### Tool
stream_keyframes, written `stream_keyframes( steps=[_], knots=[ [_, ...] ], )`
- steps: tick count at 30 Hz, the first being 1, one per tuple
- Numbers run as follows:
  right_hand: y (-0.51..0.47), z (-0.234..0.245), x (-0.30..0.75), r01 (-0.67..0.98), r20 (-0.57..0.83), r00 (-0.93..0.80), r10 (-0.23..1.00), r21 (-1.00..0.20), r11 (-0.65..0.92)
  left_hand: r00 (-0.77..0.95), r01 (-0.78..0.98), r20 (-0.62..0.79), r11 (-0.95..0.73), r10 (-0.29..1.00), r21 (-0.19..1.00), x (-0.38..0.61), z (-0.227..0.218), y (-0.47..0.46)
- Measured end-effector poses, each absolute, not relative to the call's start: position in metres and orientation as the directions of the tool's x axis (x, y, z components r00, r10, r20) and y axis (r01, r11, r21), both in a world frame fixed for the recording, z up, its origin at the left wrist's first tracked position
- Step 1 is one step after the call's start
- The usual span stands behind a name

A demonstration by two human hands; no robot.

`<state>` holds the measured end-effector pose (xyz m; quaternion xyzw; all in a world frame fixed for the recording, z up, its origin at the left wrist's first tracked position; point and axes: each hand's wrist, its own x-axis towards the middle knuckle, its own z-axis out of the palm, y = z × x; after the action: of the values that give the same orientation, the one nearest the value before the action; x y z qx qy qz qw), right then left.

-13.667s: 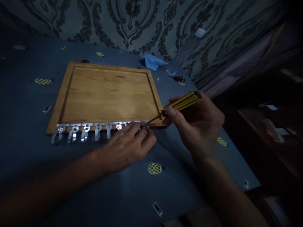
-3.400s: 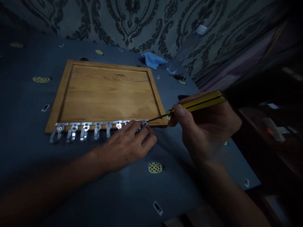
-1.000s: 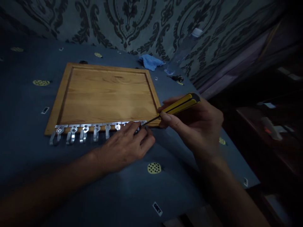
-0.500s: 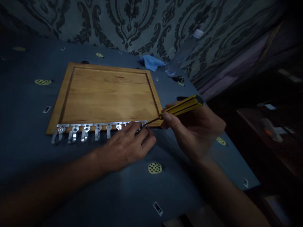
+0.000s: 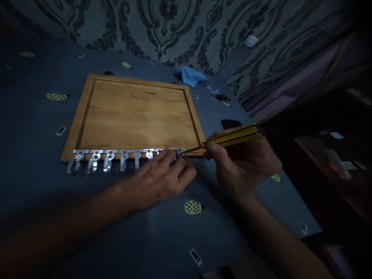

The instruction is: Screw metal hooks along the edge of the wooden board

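A framed wooden board (image 5: 142,112) lies on the blue patterned cloth. Along its near edge runs a metal hook rail (image 5: 109,155) with several silver hooks hanging past the edge. My left hand (image 5: 162,176) is closed over the rail's right end, its fingers curled on the hooks and hiding some of them. In my right hand (image 5: 244,166) is a screwdriver with a yellow and black handle (image 5: 232,136), gripped with the thumb along it. The screwdriver's shaft slants down left, its tip at the rail's right end beside my left fingertips.
A clear plastic bottle (image 5: 231,66) leans near the patterned wall, beside a blue cloth (image 5: 191,76). A small dark object (image 5: 222,97) and a black flat item (image 5: 231,124) lie right of the board. The table's right edge drops to a dark area with a shelf (image 5: 325,155).
The screwdriver handle has turned and tilted a little in my right hand, its tip staying at the rail's right end. My left hand keeps its place on the rail. The whole view has shifted slightly.
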<state>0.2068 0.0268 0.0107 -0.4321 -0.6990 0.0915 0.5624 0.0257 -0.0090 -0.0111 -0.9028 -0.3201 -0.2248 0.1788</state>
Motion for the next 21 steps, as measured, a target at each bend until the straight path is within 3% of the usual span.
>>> stream_keyframes(
  steps=[7,13,21],
  knots=[
    [0.031,0.027,0.207,0.513,0.849,0.046,0.527,-0.473,0.717,0.690,0.659,0.531,-0.731,0.491,-0.180,0.026,-0.011,-0.009],
    [0.032,0.018,0.206,0.442,0.726,-0.017,0.688,-0.612,0.656,0.692,0.656,0.530,-0.733,0.490,-0.180,0.026,-0.011,-0.009],
    [0.030,0.018,0.206,0.417,0.604,-0.049,0.795,-0.711,0.566,0.697,0.653,0.527,-0.734,0.487,-0.186,0.026,-0.010,-0.009]
  ],
)
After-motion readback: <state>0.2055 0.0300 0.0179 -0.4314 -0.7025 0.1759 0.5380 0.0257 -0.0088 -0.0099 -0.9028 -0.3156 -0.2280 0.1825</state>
